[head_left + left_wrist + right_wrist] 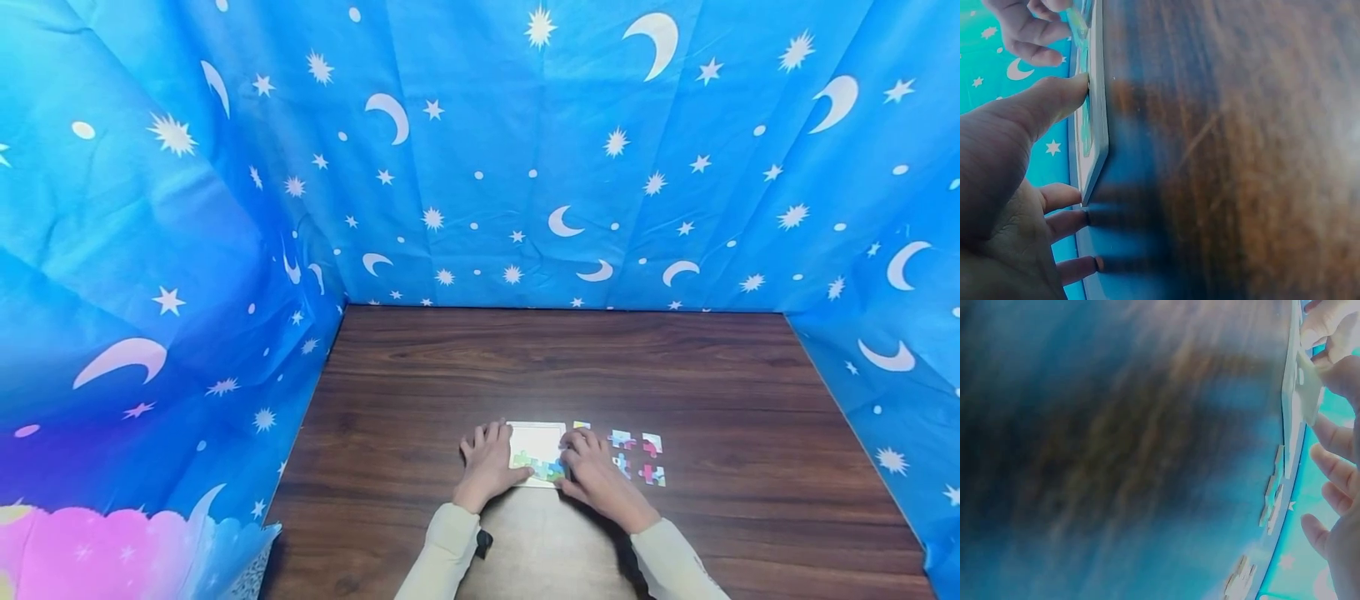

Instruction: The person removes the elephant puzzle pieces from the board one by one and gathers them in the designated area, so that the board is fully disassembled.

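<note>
A white puzzle tray lies between the two hands, with joined green and blue puzzle pieces along its near side. My left hand steadies the tray from the left. Its thumb rests over the near edge onto the pieces, while the other fingers stretch out by the tray's left side. At the tray's right side my right hand pinches a puzzle piece between thumb and fingers. That piece stands tilted over the tray's edge in the right wrist view; its picture side is turned away there.
Several loose pieces lie right of the tray, among them a red-and-white piece, a pink-and-green piece and a pale blue piece. Blue cloth with moons and stars surrounds the dark wooden table.
</note>
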Demonstrator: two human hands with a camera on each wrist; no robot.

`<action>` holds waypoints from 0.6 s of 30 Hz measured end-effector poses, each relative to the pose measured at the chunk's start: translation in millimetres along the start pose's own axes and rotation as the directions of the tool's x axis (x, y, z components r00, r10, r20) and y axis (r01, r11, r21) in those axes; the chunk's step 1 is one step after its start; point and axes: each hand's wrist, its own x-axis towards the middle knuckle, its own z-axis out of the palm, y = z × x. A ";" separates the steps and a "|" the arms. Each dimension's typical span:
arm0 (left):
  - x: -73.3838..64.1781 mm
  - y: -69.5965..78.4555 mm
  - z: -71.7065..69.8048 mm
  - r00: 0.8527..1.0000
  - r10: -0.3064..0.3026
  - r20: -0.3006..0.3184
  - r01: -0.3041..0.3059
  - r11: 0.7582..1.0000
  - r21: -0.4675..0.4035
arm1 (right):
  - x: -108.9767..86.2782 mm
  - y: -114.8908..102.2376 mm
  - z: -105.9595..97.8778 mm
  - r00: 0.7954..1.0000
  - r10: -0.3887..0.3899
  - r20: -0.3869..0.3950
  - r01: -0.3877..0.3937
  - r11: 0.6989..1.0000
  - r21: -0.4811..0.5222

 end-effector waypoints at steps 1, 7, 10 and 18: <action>0.3 0.8 0.2 1.000 -0.001 0.002 0.001 1.000 -0.003 | 0.1 -0.2 -0.7 1.000 0.002 -0.008 -0.002 1.000 0.008; 0.8 2.8 -1.2 1.000 -0.008 0.003 0.008 1.000 0.010 | 5.1 -0.3 -3.7 0.995 -0.039 -0.088 0.042 0.999 0.031; 0.8 3.8 -1.4 1.000 0.003 -0.003 -0.003 1.000 0.006 | 6.4 0.5 -8.1 0.989 -0.032 -0.142 0.042 0.997 0.066; -1.5 1.5 0.5 1.000 0.004 -0.003 -0.004 1.000 0.022 | -7.6 4.6 -27.4 0.975 0.049 -0.216 -0.032 0.996 0.082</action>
